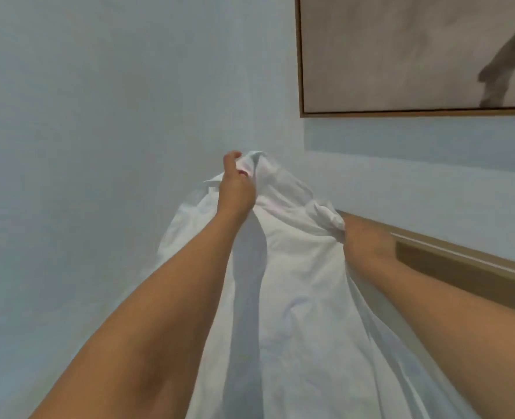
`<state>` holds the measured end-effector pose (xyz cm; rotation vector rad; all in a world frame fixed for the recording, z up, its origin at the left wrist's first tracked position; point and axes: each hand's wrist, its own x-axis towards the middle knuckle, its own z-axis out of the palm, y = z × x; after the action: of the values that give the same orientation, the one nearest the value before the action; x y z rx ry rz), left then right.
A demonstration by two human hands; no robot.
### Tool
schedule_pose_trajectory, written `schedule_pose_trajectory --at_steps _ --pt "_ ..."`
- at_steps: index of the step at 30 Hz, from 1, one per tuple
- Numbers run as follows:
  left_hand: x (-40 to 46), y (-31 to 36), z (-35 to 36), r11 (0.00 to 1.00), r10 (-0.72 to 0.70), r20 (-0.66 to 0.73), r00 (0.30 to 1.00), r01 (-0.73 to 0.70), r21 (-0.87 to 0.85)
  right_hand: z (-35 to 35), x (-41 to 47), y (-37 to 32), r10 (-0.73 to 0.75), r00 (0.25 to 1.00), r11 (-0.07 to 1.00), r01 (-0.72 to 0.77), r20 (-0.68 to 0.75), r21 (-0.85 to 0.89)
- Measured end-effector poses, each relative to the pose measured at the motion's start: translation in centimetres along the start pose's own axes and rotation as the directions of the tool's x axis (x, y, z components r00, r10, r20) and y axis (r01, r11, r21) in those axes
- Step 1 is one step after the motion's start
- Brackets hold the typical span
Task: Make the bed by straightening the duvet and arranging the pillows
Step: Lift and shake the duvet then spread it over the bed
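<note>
Head view: looking forward and up, toward a wall corner rather than down at a bed.
Duvet (292, 267): white, bunched and lifted high in the middle of the view, hanging in long folds down to the bottom edge; a deep shadowed crease running down its centre; bed surface itself not visible.
Duvet top: gathered into a peak between the two hands, in front of the wall.
Left hand (235, 182): raised highest, fingers and thumb curled around the top edge of the duvet, thumb tip showing above the cloth; bare forearm stretching up from the lower left.
Right hand (351, 234): lower and to the right, mostly hidden in a knot of bunched cloth; wrist turned in, fingers buried in the fabric, gripping it as far as can be told; bare forearm entering from the right edge.
Wall (99, 116): pale blue, plain, filling the left and centre background.
Picture (401, 55): wood-framed, beige with a dark grey streak, hung at the upper right.
Headboard (461, 267): light wood, slanting along the lower right, just behind the right forearm.
</note>
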<state>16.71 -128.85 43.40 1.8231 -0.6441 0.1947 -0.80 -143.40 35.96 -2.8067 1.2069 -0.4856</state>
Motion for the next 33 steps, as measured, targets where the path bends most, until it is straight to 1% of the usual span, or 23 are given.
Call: schedule_pose_trajectory --at_steps 1,2,3,4,5,6,7,8,9,10,11,12,14,16,18,21,26,29,31,33 --pt "0.5 -3.5 1.7 1.000 -0.021 0.099 0.995 0.018 0.026 3.0 1.4 -0.1 0.036 0.999 0.996 -0.034 0.026 -0.086" --pt "0.5 -7.2 3.1 0.994 -0.028 0.186 0.982 0.008 0.109 6.2 2.3 -0.5 0.074 0.996 0.982 -0.065 0.046 -0.180" --pt "-0.1 -11.1 4.2 0.968 -0.039 0.268 0.963 -0.030 0.250 9.7 2.7 -1.0 0.101 0.993 0.962 -0.083 0.056 -0.261" --pt "-1.2 -15.2 5.2 0.902 -0.079 0.350 0.933 -0.083 0.423 13.2 2.3 -1.7 0.091 0.993 0.953 -0.066 0.071 -0.294" --pt "-3.0 -19.2 5.8 0.808 -0.162 0.423 0.891 -0.127 0.576 16.8 1.3 -2.6 0.037 0.993 0.959 -0.004 0.112 -0.284" --pt "-5.0 -23.2 6.2 0.713 -0.273 0.459 0.845 -0.143 0.687 20.6 -0.2 -3.5 -0.044 0.982 0.969 0.087 0.183 -0.232" --pt "-7.0 -27.3 6.5 0.634 -0.381 0.459 0.803 -0.134 0.761 24.3 -1.9 -4.4 -0.124 0.956 0.973 0.170 0.265 -0.157" --pt "-8.9 -31.1 6.8 0.590 -0.469 0.435 0.768 -0.094 0.802 27.6 -3.5 -5.1 -0.184 0.926 0.969 0.228 0.329 -0.100" --pt "-10.6 -34.5 7.2 0.572 -0.530 0.407 0.744 -0.042 0.819 30.6 -4.7 -5.7 -0.216 0.905 0.964 0.258 0.366 -0.070" --pt "-11.7 -37.6 7.9 0.570 -0.553 0.387 0.738 -0.004 0.821 33.4 -5.3 -5.9 -0.230 0.900 0.962 0.267 0.370 -0.052" --pt "-12.5 -40.1 8.5 0.579 -0.539 0.376 0.753 0.008 0.815 35.9 -5.5 -5.9 -0.237 0.908 0.962 0.268 0.345 -0.044" --pt "-13.0 -42.2 9.2 0.591 -0.496 0.362 0.789 0.002 0.807 38.0 -5.5 -5.9 -0.242 0.923 0.963 0.266 0.298 -0.043" --pt "-13.3 -45.7 10.8 0.593 -0.371 0.335 0.866 -0.056 0.803 41.6 -5.2 -6.0 -0.252 0.948 0.963 0.265 0.196 -0.043" --pt "-13.8 -48.8 12.5 0.578 -0.227 0.278 0.933 -0.101 0.810 45.1 -5.1 -6.0 -0.274 0.955 0.959 0.281 0.109 -0.048" --pt "-14.2 -51.2 14.3 0.553 -0.108 0.214 0.971 -0.121 0.825 47.8 -4.8 -6.0 -0.276 0.960 0.958 0.279 0.048 -0.063" --pt "-14.5 -52.7 15.8 0.523 -0.017 0.156 0.988 -0.124 0.843 50.5 -4.4 -6.0 -0.272 0.962 0.960 0.273 0.013 -0.059" --pt "-14.8 -53.1 16.2 0.498 0.045 0.110 0.993 -0.118 0.859 52.1 -4.0 -5.7 -0.255 0.961 0.966 0.258 -0.103 0.022" --pt "-14.7 -52.9 16.1 0.518 0.086 0.091 0.992 -0.123 0.847 52.1 -4.0 -5.7 -0.234 0.960 0.968 0.245 -0.152 0.057" --pt "-14.8 -53.0 16.2 0.503 0.079 0.104 0.991 -0.130 0.854 52.5 -3.9 -5.7 -0.206 0.962 0.970 0.224 -0.179 0.090" --pt "-15.0 -52.9 16.3 0.496 0.029 0.124 0.992 -0.122 0.860 53.1 -3.9 -5.4 -0.198 0.960 0.971 0.220 -0.201 0.093"
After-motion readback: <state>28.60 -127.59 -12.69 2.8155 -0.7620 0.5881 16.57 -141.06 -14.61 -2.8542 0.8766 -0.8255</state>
